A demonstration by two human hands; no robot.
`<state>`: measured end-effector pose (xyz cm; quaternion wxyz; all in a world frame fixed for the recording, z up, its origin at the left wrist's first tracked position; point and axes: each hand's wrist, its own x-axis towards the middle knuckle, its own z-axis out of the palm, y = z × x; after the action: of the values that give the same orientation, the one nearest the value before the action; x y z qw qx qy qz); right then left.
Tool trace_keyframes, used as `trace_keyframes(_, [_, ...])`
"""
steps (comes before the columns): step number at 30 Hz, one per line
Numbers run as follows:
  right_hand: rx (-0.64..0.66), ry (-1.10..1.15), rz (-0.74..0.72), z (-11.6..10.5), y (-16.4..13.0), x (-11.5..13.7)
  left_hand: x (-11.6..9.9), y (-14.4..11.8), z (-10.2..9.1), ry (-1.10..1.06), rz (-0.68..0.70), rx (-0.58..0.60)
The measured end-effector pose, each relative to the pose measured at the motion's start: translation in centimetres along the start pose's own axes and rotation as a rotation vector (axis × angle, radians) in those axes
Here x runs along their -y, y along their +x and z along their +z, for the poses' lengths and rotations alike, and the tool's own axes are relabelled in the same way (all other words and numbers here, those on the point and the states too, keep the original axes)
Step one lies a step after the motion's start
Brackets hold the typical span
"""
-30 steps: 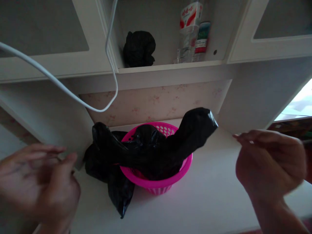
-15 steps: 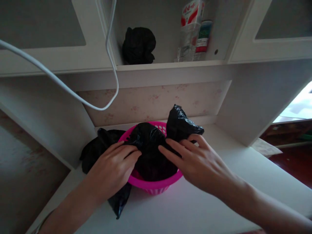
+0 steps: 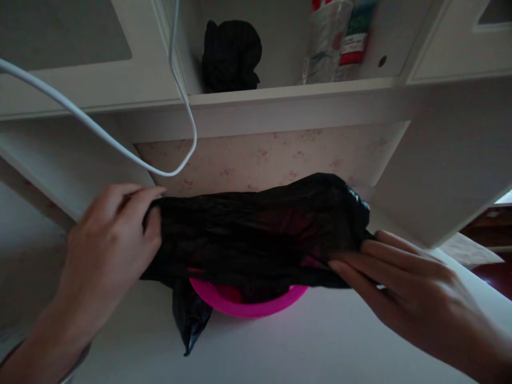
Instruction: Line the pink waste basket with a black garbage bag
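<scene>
A black plastic bag (image 3: 248, 229) is stretched wide between my two hands, above a pink basket (image 3: 252, 309). My left hand (image 3: 116, 240) pinches the bag's left end, fingers closed on it. At the other end, my right hand (image 3: 396, 272) grips the bag between thumb and fingers. The film is thin enough that some pink shows through. Only the front rim of the basket is plainly visible; the bag covers most of it. Another piece of black plastic (image 3: 190, 317) hangs down at the basket's left side, its tip on the white surface.
Overhead, a shelf (image 3: 280, 95) holds a black bundle (image 3: 231, 56), a clear plastic bottle (image 3: 326, 45) and a green-and-red container (image 3: 355, 37). A white cable (image 3: 100, 130) loops down at the left. White side panels (image 3: 452, 160) flank the worktop (image 3: 260, 352).
My hands have moved apart and pulled the black bag out wide over the basket; before, it lay bunched in and around it. The view has shifted slightly.
</scene>
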<state>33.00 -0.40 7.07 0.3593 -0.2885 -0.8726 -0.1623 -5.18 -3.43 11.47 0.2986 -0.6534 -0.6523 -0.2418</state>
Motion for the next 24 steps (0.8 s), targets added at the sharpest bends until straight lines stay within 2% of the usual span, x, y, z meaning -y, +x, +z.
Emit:
trace_keyframes(2, [0.044, 0.087, 0.016, -0.3, -0.7, 0.5, -1.3, -1.1, -0.8, 0.13, 0.052, -0.059])
trace_keyframes(3, [0.071, 0.104, 0.024, -0.3, -1.0, 0.8, -2.3, -1.8, -1.0, 0.137, 0.148, -0.089])
trace_keyframes(5, [0.12, 0.112, 0.048, 0.0, -1.6, 1.2, -4.7, -3.3, -1.1, 0.021, 0.456, -0.119])
trace_keyframes(6, [0.135, 0.119, 0.062, 0.2, -1.8, 1.3, -5.9, -3.8, -1.0, -0.095, 0.611, -0.082])
trace_keyframes(8, [0.16, 0.148, 0.096, 0.5, -2.0, 1.5, -8.0, -4.4, -0.7, -0.321, 0.75, 0.091])
trace_keyframes(9, [0.173, 0.171, 0.114, 0.7, -2.0, 1.5, -8.7, -4.4, -0.4, -0.395, 0.742, 0.187])
trace_keyframes(11, [0.18, 0.203, 0.142, 0.8, -2.1, 1.6, -9.1, -3.9, 0.4, -0.437, 0.666, 0.308])
trace_keyframes(13, [0.19, 0.212, 0.16, 0.9, -2.3, 1.5, -8.4, -3.2, 1.2, -0.402, 0.599, 0.405])
trace_keyframes(15, [0.208, 0.176, 0.166, 1.2, -2.6, 1.3, -7.3, -2.6, 2.0, -0.37, 0.526, 0.552])
trace_keyframes(17, [0.262, 0.116, 0.169, 1.7, -3.0, 1.0, -6.3, -2.3, 2.5, -0.35, 0.461, 0.669])
trace_keyframes(19, [0.331, 0.065, 0.153, 2.3, -3.2, 0.8, -5.5, -2.6, 2.5, -0.338, 0.442, 0.649])
trace_keyframes(24, [0.497, 0.084, 0.18, 3.1, -2.6, 0.1, -4.5, -4.5, 1.4, -0.375, 0.445, 0.456])
